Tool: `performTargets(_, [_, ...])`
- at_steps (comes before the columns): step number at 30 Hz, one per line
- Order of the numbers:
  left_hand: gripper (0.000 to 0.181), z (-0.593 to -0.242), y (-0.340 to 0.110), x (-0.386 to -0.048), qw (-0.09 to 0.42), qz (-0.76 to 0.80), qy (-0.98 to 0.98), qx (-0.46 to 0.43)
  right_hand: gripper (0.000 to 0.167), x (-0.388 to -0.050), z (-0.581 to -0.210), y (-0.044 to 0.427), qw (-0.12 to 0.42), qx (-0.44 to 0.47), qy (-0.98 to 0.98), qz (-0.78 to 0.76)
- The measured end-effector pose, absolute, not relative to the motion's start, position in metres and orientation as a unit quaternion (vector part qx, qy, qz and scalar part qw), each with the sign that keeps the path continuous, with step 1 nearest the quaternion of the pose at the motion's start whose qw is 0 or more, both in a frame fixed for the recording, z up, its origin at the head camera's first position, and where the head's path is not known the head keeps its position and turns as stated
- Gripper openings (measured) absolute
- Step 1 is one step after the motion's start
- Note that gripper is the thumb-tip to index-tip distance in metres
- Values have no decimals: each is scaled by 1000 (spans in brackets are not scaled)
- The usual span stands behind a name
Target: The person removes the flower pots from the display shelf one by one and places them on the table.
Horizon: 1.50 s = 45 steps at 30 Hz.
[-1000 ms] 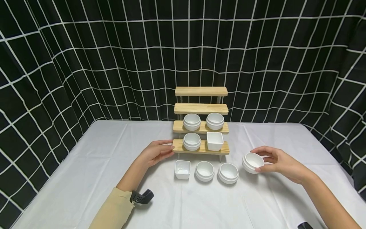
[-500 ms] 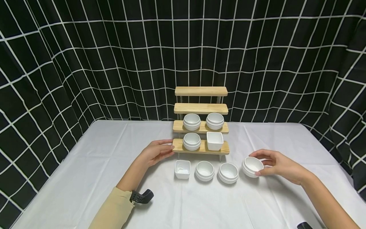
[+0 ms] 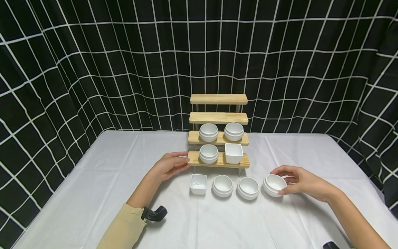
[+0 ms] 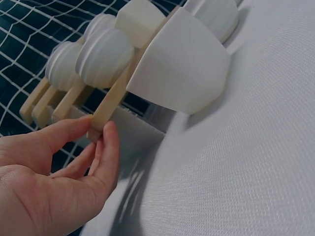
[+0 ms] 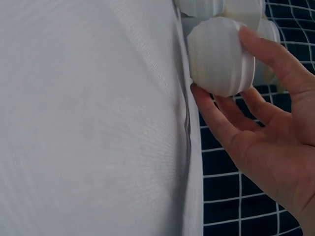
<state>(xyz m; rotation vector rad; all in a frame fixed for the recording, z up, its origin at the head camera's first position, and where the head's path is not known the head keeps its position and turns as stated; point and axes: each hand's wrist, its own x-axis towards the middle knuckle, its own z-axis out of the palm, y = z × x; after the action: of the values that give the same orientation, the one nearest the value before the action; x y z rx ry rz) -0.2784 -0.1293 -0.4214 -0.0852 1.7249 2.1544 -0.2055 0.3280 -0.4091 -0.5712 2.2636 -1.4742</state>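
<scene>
The left hand (image 3: 170, 166) pinches the left end of the lowest wooden shelf (image 3: 195, 159); in the left wrist view, thumb and fingers of that hand (image 4: 69, 172) meet on the shelf end (image 4: 109, 105). At the right of the row on the cloth, the right hand (image 3: 303, 180) grips a round white bowl (image 3: 273, 185) between thumb and fingers. The right wrist view has this bowl (image 5: 219, 56) in the fingers of the right hand (image 5: 266, 108), its base at the cloth. Beside it stand two round bowls (image 3: 248, 188) (image 3: 222, 186) and a square bowl (image 3: 198, 184).
The stand's lowest shelf bears a round bowl (image 3: 208, 154) and a square bowl (image 3: 233, 153). Two round bowls (image 3: 208, 132) (image 3: 234, 131) sit one shelf higher. Two bare shelves (image 3: 218, 118) (image 3: 218, 99) rise behind, before a black gridded curtain (image 3: 155, 62). White cloth (image 3: 93, 193) covers the table.
The right hand has moved slightly down and toward the front of the table with its round bowl, which now looks more level. The left hand keeps its place at the shelf end.
</scene>
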Motion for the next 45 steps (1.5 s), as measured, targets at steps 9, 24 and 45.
performTargets(9, [51,-422,-128,-279,188,765,615,-27,52,-207,-413,330,209,-214,792,-533])
performTargets(24, [51,-421,-128,-278,189,764,616,-35,52,-209,-415,330,217,-235,779,-538])
performTargets(45, [51,-421,-129,-278,189,761,620,-28,53,-206,-410,331,224,-219,785,-534])
